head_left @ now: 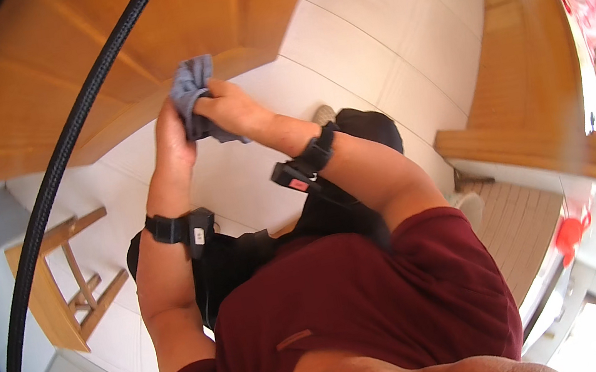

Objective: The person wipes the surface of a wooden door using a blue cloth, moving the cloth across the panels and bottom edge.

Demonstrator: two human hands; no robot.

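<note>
A crumpled grey-blue cloth (190, 80) is bunched between my two hands, in front of a wooden panel. My left hand (171, 130) supports it from the left side, its fingers mostly hidden behind the fabric. From the right, my right hand (232, 106) pinches the cloth, with the thumb lying across it. A darker part of the fabric hangs below the fingers. Whether it is a garment or a rag cannot be told. Both wrists carry black straps with small boxes.
A wooden cabinet or furniture front (137, 54) stands just beyond my hands. At left is a wooden stool (64, 281), and a black braided cable (63, 141) crosses the view. Wooden furniture (515, 46) stands at right, over pale floor tiles (388, 14).
</note>
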